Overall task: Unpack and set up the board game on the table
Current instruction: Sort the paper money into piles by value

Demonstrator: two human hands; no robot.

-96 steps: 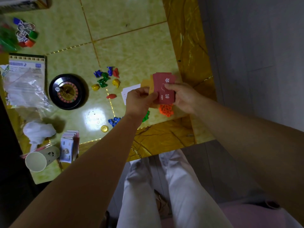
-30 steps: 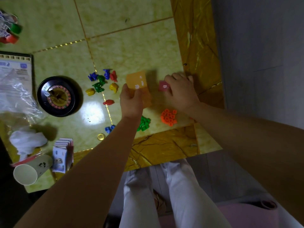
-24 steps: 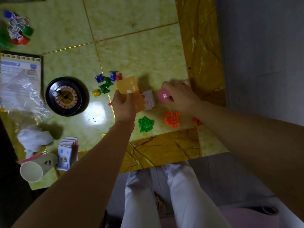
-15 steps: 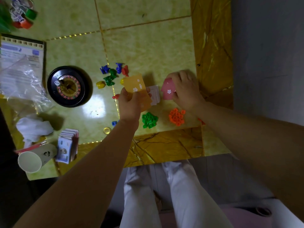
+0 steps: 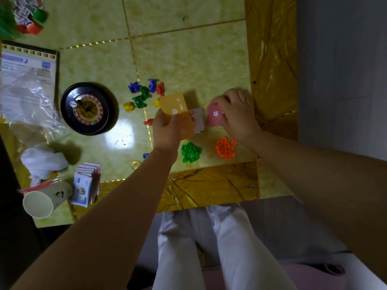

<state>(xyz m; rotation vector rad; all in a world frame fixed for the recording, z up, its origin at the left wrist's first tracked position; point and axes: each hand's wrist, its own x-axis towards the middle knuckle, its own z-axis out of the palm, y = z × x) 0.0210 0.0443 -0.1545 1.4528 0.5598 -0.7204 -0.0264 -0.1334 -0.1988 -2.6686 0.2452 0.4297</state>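
Observation:
My left hand (image 5: 167,128) holds a stack of orange cards (image 5: 178,109) above the table's near middle. Just right of it, my right hand (image 5: 236,114) grips a stack of red cards (image 5: 214,116) low over the tabletop. A few white cards (image 5: 198,120) lie between the two hands, partly hidden by the orange stack. Small green houses (image 5: 190,152) and orange houses (image 5: 225,147) sit in two heaps below the hands. Coloured pawns (image 5: 144,93) are scattered left of the orange cards.
A black roulette wheel (image 5: 89,108) with a die stands at the left. Paper money (image 5: 84,184), a paper cup (image 5: 45,199), a crumpled tissue (image 5: 43,161), a plastic bag (image 5: 27,97) on a booklet and a gold coin (image 5: 136,164) lie further left. The table edge (image 5: 209,197) runs above my knees.
Earlier both hands held the red and orange cards together. My right hand has taken the red stack aside to the right and lowered it to the table; my left keeps the orange stack.

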